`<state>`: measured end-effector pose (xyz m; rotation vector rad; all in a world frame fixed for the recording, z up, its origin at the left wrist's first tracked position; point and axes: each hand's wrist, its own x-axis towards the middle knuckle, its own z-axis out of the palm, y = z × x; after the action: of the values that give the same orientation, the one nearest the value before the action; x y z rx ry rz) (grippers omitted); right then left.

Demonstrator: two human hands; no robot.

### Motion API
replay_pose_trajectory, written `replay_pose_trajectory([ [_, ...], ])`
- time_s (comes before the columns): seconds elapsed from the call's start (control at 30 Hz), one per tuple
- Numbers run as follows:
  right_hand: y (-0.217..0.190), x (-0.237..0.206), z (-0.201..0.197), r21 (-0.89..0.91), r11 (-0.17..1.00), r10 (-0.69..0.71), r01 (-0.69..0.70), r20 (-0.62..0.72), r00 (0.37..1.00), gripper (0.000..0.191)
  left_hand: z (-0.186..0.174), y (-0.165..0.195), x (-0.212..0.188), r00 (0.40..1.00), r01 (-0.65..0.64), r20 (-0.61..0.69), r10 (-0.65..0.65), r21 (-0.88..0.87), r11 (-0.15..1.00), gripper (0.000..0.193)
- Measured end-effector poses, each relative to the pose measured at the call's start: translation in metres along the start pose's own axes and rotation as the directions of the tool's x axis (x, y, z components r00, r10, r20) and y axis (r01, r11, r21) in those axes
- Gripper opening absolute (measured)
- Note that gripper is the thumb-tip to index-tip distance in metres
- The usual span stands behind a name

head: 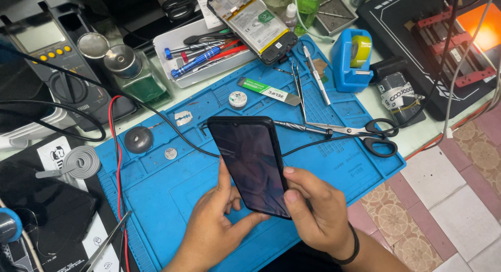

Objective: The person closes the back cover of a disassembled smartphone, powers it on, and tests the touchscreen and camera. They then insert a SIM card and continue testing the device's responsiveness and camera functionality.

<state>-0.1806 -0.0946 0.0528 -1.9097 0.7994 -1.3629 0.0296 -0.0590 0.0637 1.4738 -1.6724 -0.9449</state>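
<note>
At bench centre, over the blue mat: a dark phone (253, 165) is held up, screen facing the camera, top end tipped toward 11 o'clock.
Left hand (216, 225): comes in from 6 o'clock; grip closed on the phone's lower left edge, thumb lying up that side, fingers tucked behind the body.
Right hand (315, 209): comes in from 5 o'clock, black band at the wrist; grip closed on the phone's lower right edge, thumb pressed to the rim, fingertips curled at the side.
Blue mat (172, 194): covers the middle of the bench, under both hands and the phone.
Black cable (172, 128): runs across the mat from 10 o'clock, passes behind the phone and carries on toward 3 o'clock.
Scissors (365, 134): lie at 2 o'clock of the phone, black handles toward the mat's right edge, blades pointing at the phone's top corner.
Tweezers (298, 87): at 1 o'clock, beside a metal pry tool.
Opened phone (253, 22): at 12 o'clock, back off, battery showing, resting on the rim of a white tray (177, 47) of screwdrivers.
Tape dispenser (350, 61): blue, at 1 o'clock, off the mat's far corner.
Glass bottle (130, 71): green liquid, metal cap, at 10 o'clock.
Razor blade (183, 117): flat on the mat at 11 o'clock, near the cable.
Round black disc (139, 139): on the mat at 9 o'clock, with a coin-like cell just beside it.
Multimeter (57, 63): at the far left, 10 o'clock.
</note>
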Motion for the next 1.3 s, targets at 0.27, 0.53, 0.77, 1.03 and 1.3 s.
replay_pose_trajectory([
  [0.27, 0.002, -0.002, 0.0, -0.024, 0.997, 0.067, -0.067, -0.005, 0.998, 0.04, 0.0, 0.003, 0.001, 1.0, 0.001, 0.001, -0.001, -0.024, 1.0, 0.136],
  [0.53, 0.008, -0.006, 0.003, 0.06, 0.996, 0.071, -0.07, -0.022, 0.997, 0.037, 0.0, 0.003, 0.001, 1.0, 0.021, -0.008, -0.021, -0.002, 1.0, 0.132],
  [0.77, 0.009, -0.004, 0.003, 0.068, 0.995, 0.08, -0.078, -0.029, 0.996, 0.04, 0.001, -0.001, -0.002, 0.999, 0.048, 0.001, -0.048, -0.016, 0.999, 0.131],
  [1.03, 0.009, -0.004, 0.002, 0.051, 0.994, 0.096, -0.095, -0.028, 0.995, 0.039, 0.001, -0.001, -0.002, 0.994, 0.108, 0.019, -0.108, -0.019, 0.994, 0.131],
  [1.3, 0.017, -0.01, 0.002, 0.224, 0.876, 0.437, -0.427, 0.007, 0.899, 0.043, 0.002, -0.001, -0.002, 0.999, 0.037, -0.027, -0.037, 0.018, 0.999, 0.128],
])
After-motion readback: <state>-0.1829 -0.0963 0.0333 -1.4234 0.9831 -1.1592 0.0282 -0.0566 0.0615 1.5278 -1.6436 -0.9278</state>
